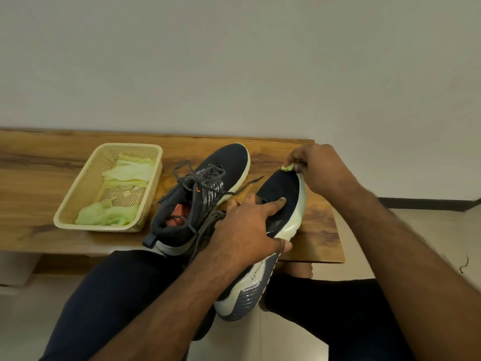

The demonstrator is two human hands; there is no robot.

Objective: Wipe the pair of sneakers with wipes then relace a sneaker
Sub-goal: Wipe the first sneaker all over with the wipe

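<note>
Left hand (250, 225) grips held sneaker (278, 204), hiding laces; right hand (316, 168) pinches mostly hidden wipe (287, 167) at toe.

Dim, even indoor light, soft shadows, mild wide-angle bending at the edges, slight softness and no glare

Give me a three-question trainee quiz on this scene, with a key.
1. True or false: the right hand pinches a wipe at the toe of the held sneaker.
2. Where do the spare wipes lie? A) on the floor B) in the basket C) inside the other sneaker
3. Fill in: the left hand grips the held sneaker around its ____.

Key: 1 true; 2 B; 3 middle
</note>
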